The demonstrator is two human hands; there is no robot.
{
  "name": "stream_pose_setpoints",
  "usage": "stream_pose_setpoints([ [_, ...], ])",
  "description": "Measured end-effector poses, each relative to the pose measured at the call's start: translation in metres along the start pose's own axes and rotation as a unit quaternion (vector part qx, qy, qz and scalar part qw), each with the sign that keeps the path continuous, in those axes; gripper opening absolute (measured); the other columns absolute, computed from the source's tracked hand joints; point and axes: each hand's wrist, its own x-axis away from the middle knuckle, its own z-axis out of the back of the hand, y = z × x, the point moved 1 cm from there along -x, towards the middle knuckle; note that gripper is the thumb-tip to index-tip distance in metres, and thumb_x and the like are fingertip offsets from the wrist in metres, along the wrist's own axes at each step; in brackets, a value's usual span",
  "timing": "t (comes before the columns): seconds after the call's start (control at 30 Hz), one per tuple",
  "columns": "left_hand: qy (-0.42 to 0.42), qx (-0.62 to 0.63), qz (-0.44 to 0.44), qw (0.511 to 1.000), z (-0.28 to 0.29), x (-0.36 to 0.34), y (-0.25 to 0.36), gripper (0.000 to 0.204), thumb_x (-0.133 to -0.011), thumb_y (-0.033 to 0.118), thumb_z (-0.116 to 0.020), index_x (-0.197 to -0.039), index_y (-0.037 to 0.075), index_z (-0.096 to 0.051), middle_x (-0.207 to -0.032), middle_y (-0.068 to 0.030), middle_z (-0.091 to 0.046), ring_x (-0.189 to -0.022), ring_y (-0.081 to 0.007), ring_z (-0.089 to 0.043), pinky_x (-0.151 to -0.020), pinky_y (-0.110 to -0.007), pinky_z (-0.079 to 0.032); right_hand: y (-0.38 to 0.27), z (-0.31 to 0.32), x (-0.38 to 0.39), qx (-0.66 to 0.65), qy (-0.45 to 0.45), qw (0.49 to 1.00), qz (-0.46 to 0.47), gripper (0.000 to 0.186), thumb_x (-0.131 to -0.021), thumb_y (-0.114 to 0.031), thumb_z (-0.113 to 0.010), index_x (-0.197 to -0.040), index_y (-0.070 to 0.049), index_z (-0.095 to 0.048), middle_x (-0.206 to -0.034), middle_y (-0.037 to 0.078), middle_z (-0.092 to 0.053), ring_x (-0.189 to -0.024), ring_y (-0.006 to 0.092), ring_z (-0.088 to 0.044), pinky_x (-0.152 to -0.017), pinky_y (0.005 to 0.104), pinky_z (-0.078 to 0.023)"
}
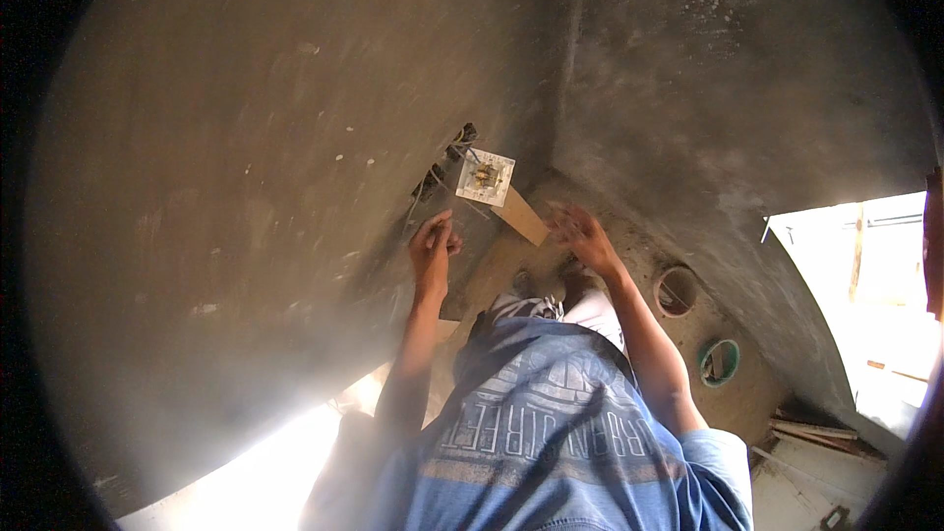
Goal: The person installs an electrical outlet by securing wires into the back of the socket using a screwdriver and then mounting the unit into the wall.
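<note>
A white square electrical socket plate [485, 177], its back with brass-coloured terminals facing me, sits in front of the left wall by loose wires. Behind it are two dark wall openings, an upper box hole [461, 140] and a lower one [429, 183], with thin wires coming out. A flat tan strip [521, 216], perhaps wood or cardboard, slants down from below the plate. My left hand [433, 241] is just below the lower opening, fingers curled together; whatever it may hold is too small to see. My right hand [582, 234] is beside the strip's lower end, fingers apart and slightly blurred.
Grey plastered walls [246, 138] meet in a corner beyond the plate. On the floor to my right stand a pinkish round bucket [676, 291] and a green one [719, 362]. Boards [826, 433] lie at the lower right, below a bright opening [875, 285].
</note>
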Motion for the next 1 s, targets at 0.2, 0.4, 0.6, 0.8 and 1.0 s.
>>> stream_pose_setpoints([
  [0.2,-0.005,0.161,0.086,0.983,-0.039,-0.014,0.007,0.044,-0.098,0.034,-0.055,-0.133,0.007,-0.050,-0.128,-0.0098,-0.057,-0.112,-0.0232,-0.058,-0.092,-0.039,-0.048,-0.023,-0.065,-0.079,0.006,0.124,0.986,0.106,0.053,-0.099,-0.036,-0.055,-0.139,-0.004,-0.043,-0.129,0.019,-0.055,-0.117,0.0293,-0.056,-0.090,0.0413,-0.049],
  [0.4,-0.022,0.200,0.077,0.977,-0.056,-0.027,0.005,0.044,-0.099,0.034,-0.053,-0.131,0.005,-0.049,-0.131,-0.0124,-0.054,-0.115,-0.0258,-0.056,-0.095,-0.039,-0.046,-0.053,-0.091,-0.076,0.252,0.198,0.914,0.250,0.066,-0.083,-0.025,-0.072,-0.139,-0.005,-0.045,-0.132,0.021,-0.050,-0.123,0.0384,-0.048,-0.101,0.0476,-0.041],
  [0.6,-0.046,0.168,0.101,0.979,-0.067,-0.047,-0.013,0.046,-0.098,0.023,-0.058,-0.136,0.002,-0.041,-0.128,-0.0156,-0.053,-0.116,-0.0298,-0.056,-0.101,-0.043,-0.047,-0.030,-0.069,-0.112,0.321,0.162,0.894,0.267,0.066,-0.078,-0.026,-0.075,-0.137,-0.008,-0.050,-0.135,0.018,-0.050,-0.124,0.0395,-0.047,-0.101,0.0491,-0.041],
  [0.8,-0.036,0.134,0.076,0.987,-0.067,-0.042,-0.014,0.053,-0.100,0.034,-0.055,-0.134,-0.004,-0.044,-0.129,-0.0178,-0.054,-0.117,-0.0291,-0.058,-0.100,-0.040,-0.048,-0.070,-0.061,-0.117,0.334,0.144,0.883,0.295,0.050,-0.081,-0.024,-0.071,-0.126,-0.007,-0.059,-0.117,0.017,-0.061,-0.112,0.0388,-0.054,-0.095,0.0481,-0.044],
  [1.0,-0.011,0.153,0.069,0.986,-0.067,-0.034,-0.001,0.053,-0.102,0.034,-0.051,-0.138,-0.003,-0.040,-0.135,-0.0179,-0.052,-0.120,-0.0297,-0.056,-0.101,-0.041,-0.047,-0.089,-0.080,-0.121,0.389,0.115,0.857,0.318,0.020,-0.084,-0.015,-0.065,-0.097,0.000,-0.069,-0.089,0.016,-0.066,-0.092,0.0364,-0.060,-0.080,0.0448,-0.050],
])
